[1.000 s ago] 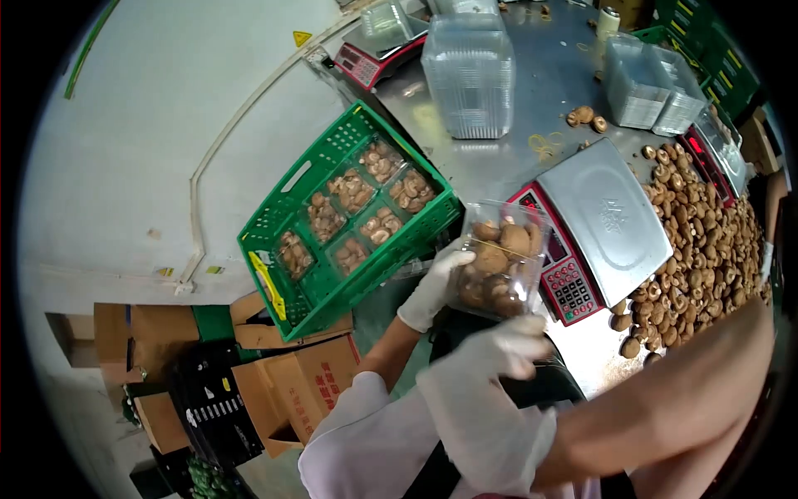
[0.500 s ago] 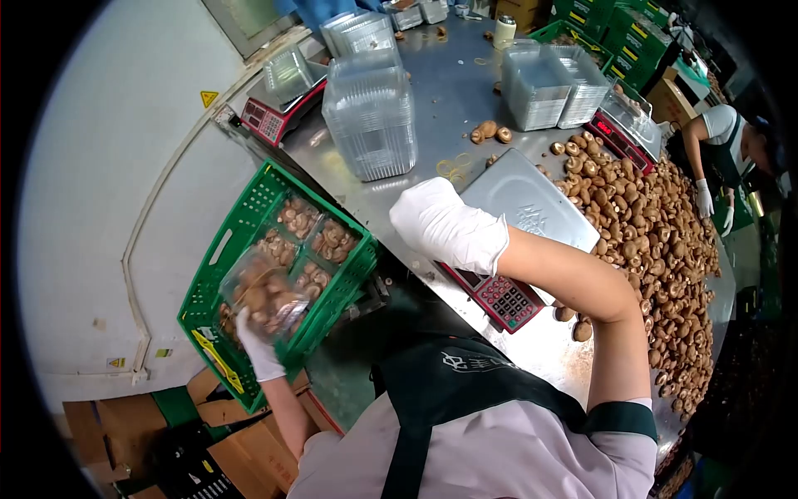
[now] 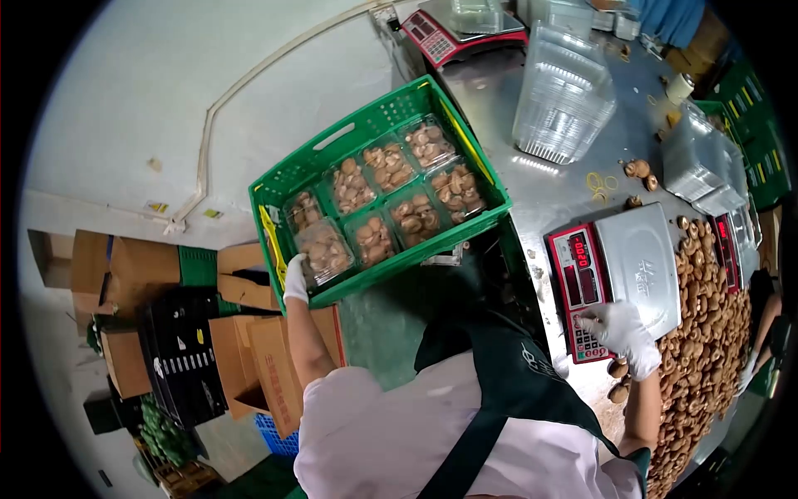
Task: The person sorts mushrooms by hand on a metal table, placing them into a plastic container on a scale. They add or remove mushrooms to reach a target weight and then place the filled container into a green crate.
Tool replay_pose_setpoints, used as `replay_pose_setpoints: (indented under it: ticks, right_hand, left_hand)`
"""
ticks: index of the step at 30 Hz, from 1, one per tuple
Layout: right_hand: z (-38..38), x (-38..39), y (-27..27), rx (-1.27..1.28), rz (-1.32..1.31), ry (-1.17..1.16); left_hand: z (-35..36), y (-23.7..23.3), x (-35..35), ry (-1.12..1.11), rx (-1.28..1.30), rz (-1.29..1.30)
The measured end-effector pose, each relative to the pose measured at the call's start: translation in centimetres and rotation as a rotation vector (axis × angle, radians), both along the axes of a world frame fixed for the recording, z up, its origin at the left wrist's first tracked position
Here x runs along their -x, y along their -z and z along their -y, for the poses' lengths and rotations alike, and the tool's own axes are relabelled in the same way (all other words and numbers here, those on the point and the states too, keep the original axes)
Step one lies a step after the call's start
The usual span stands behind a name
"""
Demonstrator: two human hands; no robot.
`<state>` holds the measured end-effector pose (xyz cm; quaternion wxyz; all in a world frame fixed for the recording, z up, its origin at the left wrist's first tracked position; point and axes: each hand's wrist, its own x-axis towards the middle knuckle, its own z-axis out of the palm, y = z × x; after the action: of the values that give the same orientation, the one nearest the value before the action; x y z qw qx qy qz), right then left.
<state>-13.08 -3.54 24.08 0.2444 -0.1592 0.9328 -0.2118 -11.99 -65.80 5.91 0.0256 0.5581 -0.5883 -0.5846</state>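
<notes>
My gloved left hand (image 3: 296,281) is at the near left corner of the green crate (image 3: 382,283), with its fingers closed on the edge of a clear plastic tub of mushrooms (image 3: 325,250). That tub sits among several similar mushroom tubs (image 3: 388,166) in two rows inside the crate. Over the lower keypad of the red scale (image 3: 580,287) is my gloved right hand (image 3: 625,337), its fingers curled and nothing visible in them. The scale's metal pan (image 3: 640,262) holds nothing, and its display is lit red.
Loose mushrooms (image 3: 706,358) are heaped on the steel table (image 3: 490,108) at right. Stacked clear tubs (image 3: 565,96) stand behind the scale, and a second red scale (image 3: 457,37) is at the back. Cardboard boxes (image 3: 274,366) lie lower left. A co-worker's arm (image 3: 765,333) shows at far right.
The tub in my left hand has come down into the crate's near left space. My right hand has moved from beside the pan to the keypad. The view has swung left.
</notes>
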Motion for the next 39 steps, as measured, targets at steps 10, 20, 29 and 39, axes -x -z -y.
replay_pose_setpoints:
  ticks: [10, 20, 29, 39]
  right_hand:
    - [-1.6, -7.8, 4.9, 0.203, 0.156, 0.357]
    - [1.0, -12.2, 3.7, 0.049, 0.246, 0.638]
    - [2.1, -17.0, 5.1, 0.099, 0.27, 0.743]
    - [3.7, -20.8, 4.5, 0.185, 0.205, 0.9]
  left_hand:
    - [-16.1, -7.5, 13.2, 1.31, 1.289, -0.307]
    - [-48.6, -23.2, 9.1, 2.304, 1.61, -1.112]
    - [-52.9, -36.4, -11.1, 1.805, 3.058, -2.026]
    - [-50.2, -36.5, -6.7, 2.93, 1.461, -2.177]
